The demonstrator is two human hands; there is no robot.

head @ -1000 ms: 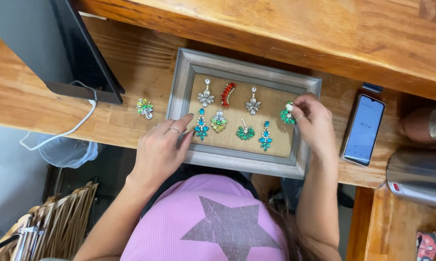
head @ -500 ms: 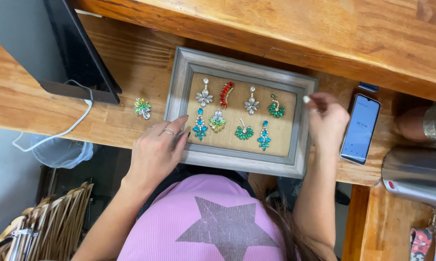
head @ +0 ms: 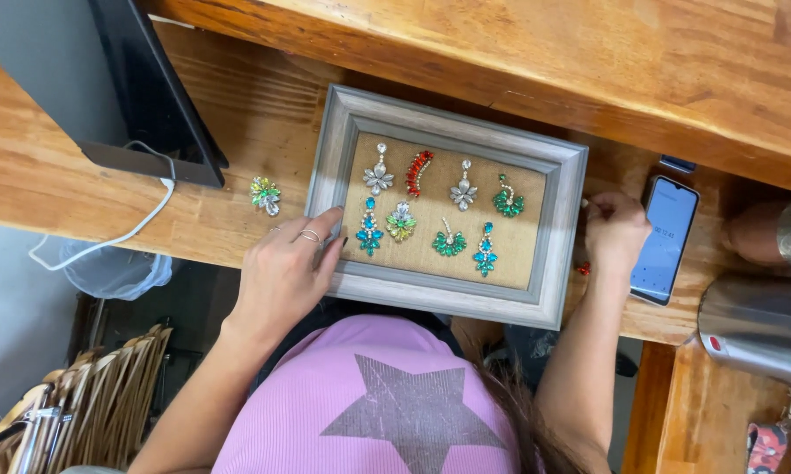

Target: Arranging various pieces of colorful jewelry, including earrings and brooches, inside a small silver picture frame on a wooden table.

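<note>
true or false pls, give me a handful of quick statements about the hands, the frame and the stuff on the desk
1. The left hand rests on the lower left corner of the grey picture frame. True.
2. Eight jewelled earrings are pinned on the burlap backing inside the frame. True.
3. The right hand is holding the smartphone. False: the hand is on the wooden desk between frame and phone; the phone lies flat beside it.
4. The green and yellow earring left of the frame lies inside the frame. False: it lies on the desk, apart from the frame.
5. The red earring sits in the top row. True.
</note>
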